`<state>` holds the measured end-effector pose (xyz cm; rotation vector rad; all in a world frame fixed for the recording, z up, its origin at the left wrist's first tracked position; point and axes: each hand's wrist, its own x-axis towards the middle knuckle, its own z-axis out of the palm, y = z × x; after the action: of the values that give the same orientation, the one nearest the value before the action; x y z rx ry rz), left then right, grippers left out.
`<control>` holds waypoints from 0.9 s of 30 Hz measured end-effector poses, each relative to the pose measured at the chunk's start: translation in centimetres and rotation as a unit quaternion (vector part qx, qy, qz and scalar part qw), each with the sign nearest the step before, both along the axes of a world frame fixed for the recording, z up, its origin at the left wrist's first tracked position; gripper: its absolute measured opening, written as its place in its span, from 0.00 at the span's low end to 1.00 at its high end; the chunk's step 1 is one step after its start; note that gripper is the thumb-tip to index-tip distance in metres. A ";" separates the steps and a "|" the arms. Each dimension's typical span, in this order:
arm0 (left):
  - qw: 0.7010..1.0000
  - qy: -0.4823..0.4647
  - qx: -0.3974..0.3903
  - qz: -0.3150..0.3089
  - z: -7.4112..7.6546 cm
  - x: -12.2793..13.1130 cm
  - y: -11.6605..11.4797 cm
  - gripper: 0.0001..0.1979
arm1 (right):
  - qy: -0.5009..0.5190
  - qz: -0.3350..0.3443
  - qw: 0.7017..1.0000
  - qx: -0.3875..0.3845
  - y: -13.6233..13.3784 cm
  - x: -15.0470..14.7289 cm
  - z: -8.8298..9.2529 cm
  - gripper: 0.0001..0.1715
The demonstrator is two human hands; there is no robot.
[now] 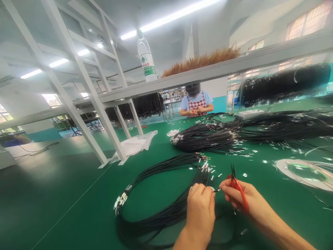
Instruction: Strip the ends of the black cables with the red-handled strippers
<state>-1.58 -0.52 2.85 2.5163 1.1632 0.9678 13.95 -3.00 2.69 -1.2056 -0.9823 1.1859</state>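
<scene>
My left hand (pixel 201 210) is closed on a black cable, whose short end (pixel 216 190) sticks out past the fingertips. Just right of it, my right hand (pixel 240 196) holds red-handled pliers (pixel 239 191), with their dark jaws pointing up and away. The right thumb and fingertip are close to the cable end; whether they pinch it I cannot tell. A looped bundle of black cables (pixel 156 222) lies under and left of my left hand, with silvery tips (pixel 205 166) fanned out beyond it and silvery pieces (pixel 121 200) at its left bend.
More black cable bundles (pixel 208 137) lie farther back on the green table (pixel 85 201) among scattered silvery bits. A white ring-shaped piece (pixel 286 168) is at right. A white metal rack (pixel 96 121) stands left, its shelf bearing a water bottle (pixel 146 59). Across the table sits a person (pixel 197 104).
</scene>
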 end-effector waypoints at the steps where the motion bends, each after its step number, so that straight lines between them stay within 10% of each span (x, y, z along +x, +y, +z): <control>1: 1.000 0.014 0.024 0.004 -0.1 0.0 0.0 0.13 | -0.005 0.002 1.000 0.002 0.0 0.0 0.1 0.19; 13: 0.996 -0.083 -0.034 0.029 -1.0 0.5 0.0 0.08 | 0.016 -0.106 0.993 -0.044 -0.4 0.4 0.8 0.26; 27: 0.949 -0.180 -0.256 0.027 1.1 -0.1 -0.4 0.15 | 0.003 0.010 1.000 -0.019 0.0 -2.6 -0.1 0.28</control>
<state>-1.70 -0.89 3.96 1.8237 1.1826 0.9381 11.38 -2.99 2.63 -1.2235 -0.9747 1.2277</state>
